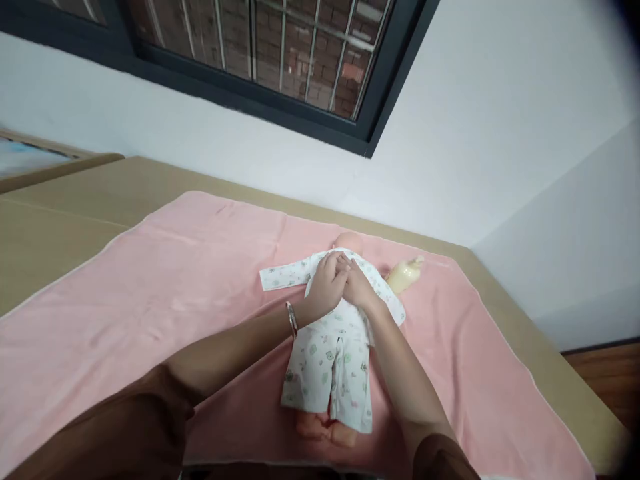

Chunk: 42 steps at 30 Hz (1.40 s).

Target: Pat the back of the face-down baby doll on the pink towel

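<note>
A baby doll lies on its back on a pink towel [175, 287], its head [349, 241] toward the wall and its feet [327, 430] toward me. It wears a white printed romper [330, 360]. Both my hands meet at the doll's chest near the collar. My left hand [327, 283], with a bangle at the wrist, has its fingers curled on the romper's front. My right hand [359, 285] pinches the same spot of fabric beside it. The romper's left sleeve [283, 275] lies spread out flat.
A pale yellow bottle [405, 273] lies on the towel just right of the doll's head. The towel covers a tan table [75, 200] set against a white wall under a barred window [280, 47]. Wooden floor [607, 373] shows at right.
</note>
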Motion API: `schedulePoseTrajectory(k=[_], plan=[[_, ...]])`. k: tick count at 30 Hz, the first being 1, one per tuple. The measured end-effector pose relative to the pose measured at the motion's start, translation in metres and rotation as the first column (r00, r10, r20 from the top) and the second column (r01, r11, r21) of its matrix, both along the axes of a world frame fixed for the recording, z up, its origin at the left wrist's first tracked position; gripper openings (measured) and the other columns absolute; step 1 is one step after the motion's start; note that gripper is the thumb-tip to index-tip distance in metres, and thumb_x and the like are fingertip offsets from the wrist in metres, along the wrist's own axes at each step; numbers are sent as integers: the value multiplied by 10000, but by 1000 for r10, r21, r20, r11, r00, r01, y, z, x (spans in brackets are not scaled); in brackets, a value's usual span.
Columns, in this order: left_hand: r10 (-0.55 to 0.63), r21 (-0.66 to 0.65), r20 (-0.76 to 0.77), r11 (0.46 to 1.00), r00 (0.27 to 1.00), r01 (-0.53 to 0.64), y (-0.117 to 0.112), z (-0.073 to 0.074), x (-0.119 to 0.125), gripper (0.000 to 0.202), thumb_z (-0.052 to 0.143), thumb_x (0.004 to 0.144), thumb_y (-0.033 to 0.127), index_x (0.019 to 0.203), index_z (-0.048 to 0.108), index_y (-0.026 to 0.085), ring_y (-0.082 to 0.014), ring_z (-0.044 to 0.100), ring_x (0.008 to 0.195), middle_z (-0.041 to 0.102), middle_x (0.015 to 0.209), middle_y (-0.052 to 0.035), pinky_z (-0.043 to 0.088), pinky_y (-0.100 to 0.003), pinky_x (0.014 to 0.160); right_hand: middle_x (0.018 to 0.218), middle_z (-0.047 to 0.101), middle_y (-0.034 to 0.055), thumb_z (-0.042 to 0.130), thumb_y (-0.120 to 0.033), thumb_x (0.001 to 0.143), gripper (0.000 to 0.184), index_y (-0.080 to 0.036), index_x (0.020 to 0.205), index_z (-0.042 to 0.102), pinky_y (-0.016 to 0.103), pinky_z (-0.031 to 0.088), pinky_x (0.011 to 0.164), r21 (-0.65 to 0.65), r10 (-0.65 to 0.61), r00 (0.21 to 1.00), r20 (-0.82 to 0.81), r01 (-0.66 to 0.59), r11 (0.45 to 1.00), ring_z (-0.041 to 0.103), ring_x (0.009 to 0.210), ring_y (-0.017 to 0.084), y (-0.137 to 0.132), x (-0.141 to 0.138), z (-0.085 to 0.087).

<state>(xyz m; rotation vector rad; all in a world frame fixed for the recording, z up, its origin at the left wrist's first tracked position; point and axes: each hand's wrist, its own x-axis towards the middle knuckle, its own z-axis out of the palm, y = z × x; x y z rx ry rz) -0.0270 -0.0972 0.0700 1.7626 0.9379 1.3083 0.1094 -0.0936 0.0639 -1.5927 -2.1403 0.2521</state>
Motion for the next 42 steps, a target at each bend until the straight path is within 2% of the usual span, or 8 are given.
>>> schedulePoseTrajectory(k=[8, 14, 18, 24, 28, 32, 36, 42], plan=[[94, 79, -115, 993, 989, -85, 67, -32, 36, 277, 455, 948, 211, 1168, 607, 137, -292, 578, 1260, 654, 1260, -170, 433, -522, 1119, 1560, 348, 340, 329, -346, 1010, 636, 80, 1478, 388, 597, 253, 1217, 78, -371, 929, 15, 369, 926, 280, 1518, 386, -17, 6, -24], [85, 80, -126, 994, 988, -75, 66, -46, 35, 259, 426, 970, 243, 1096, 637, 162, -271, 618, 1158, 693, 1158, -133, 453, -489, 1079, 1624, 369, 77, 385, -231, 958, 579, -171, 1533, 415, 552, 128, 1274, 66, -57, 994, 92, 51, 997, 213, 1555, 292, -21, 7, -19], [74, 81, -70, 994, 995, -68, 63, -52, 32, 300, 368, 1012, 295, 1118, 624, 180, -237, 631, 1131, 690, 1156, -112, 476, -433, 1059, 1618, 381, 59, 400, -309, 984, 527, -205, 1496, 471, 509, 167, 1271, 7, -117, 992, 42, 116, 993, 262, 1543, 245, 4, 21, -12], [53, 42, 50, 998, 997, -55, 60, -61, 28, 373, 316, 1042, 364, 1199, 596, 174, -241, 598, 1217, 662, 1247, -123, 443, -454, 1111, 1604, 278, 314, 366, -382, 999, 696, 73, 1523, 308, 576, 184, 1242, -5, -447, 893, 56, 448, 894, 222, 1538, 386, 2, -1, -22], [27, -2, 121, 1000, 992, -27, 59, -61, 28, 387, 323, 1043, 403, 1220, 589, 184, -231, 599, 1224, 653, 1273, -114, 440, -443, 1125, 1644, 301, 154, 448, -254, 946, 582, -127, 1514, 447, 570, 143, 1262, 47, -181, 966, 184, 176, 983, 162, 1559, 360, -8, -9, -21], [26, 11, 78, 1000, 997, -27, 60, -61, 29, 380, 354, 1032, 419, 1238, 583, 196, -241, 602, 1215, 650, 1269, -114, 444, -448, 1118, 1532, 513, 46, 459, -236, 938, 433, -259, 1326, 653, 530, 188, 1268, 65, 73, 992, 98, -80, 995, 344, 1510, 236, 8, 21, -17], [22, 111, -35, 994, 999, -18, 62, -65, 28, 342, 381, 1008, 343, 1248, 576, 196, -235, 556, 1290, 631, 1322, -110, 407, -476, 1157, 1556, 472, 101, 420, -334, 986, 482, -189, 1424, 559, 510, 264, 1243, 64, -143, 988, -50, 146, 987, 377, 1494, 238, 19, 40, -19], [75, 243, -178, 970, 981, -30, 65, -73, 28, 330, 418, 921, 200, 1196, 593, 151, -258, 476, 1366, 571, 1390, -150, 339, -501, 1207, 1466, 527, 272, 321, -315, 1013, 572, 31, 1437, 489, 511, 305, 1212, 100, -450, 887, 104, 440, 892, 436, 1436, 358, -4, 9, -18]])
